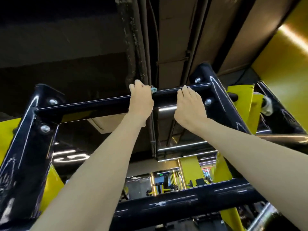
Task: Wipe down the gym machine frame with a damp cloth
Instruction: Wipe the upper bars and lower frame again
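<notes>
from the head camera, the left hand (140,100) is reaching overhead, its fingers (134,86) curling over the top crossbar (83,106) and clamping the cloth (153,90) against it; only a blue scrap is peeking out just right of them. the right hand (190,110) is hooking its fingers (184,89) over the same bar nearby, probably steadying the reach.
</notes>
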A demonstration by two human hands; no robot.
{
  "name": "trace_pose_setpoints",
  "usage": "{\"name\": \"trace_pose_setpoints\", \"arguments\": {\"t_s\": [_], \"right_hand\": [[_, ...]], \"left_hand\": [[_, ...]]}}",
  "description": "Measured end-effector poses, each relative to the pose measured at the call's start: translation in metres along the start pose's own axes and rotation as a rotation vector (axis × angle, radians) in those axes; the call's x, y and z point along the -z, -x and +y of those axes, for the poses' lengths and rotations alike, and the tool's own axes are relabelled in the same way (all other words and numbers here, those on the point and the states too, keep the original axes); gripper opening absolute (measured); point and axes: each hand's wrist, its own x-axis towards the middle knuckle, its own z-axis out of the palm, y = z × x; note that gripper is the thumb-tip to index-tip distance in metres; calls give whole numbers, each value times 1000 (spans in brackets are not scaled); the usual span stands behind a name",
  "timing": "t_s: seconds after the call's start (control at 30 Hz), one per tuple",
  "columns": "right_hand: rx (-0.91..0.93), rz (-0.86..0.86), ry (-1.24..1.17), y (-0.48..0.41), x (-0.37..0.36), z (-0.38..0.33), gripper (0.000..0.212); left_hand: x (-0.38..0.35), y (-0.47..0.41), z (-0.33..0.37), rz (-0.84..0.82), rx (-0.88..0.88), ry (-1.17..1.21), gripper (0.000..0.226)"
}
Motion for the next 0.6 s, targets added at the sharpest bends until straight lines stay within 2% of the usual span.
{"name": "trace_pose_setpoints", "arguments": {"t_s": [0.13,0.33,0.5,0.6], "right_hand": [[-43,-41,-18,4,14,32,32],[-25,-151,-80,11,22,62,28],[27,-186,-77,28,26,77,24],[79,-186,-74,41,31,89,28]], "left_hand": [[-13,-7,34,-11,-35,11,39],[-41,-15,86,-17,-44,38,39],[-56,-28,131,-32,-58,44,27],[-65,-22,157,-81,-104,37,33]]}}
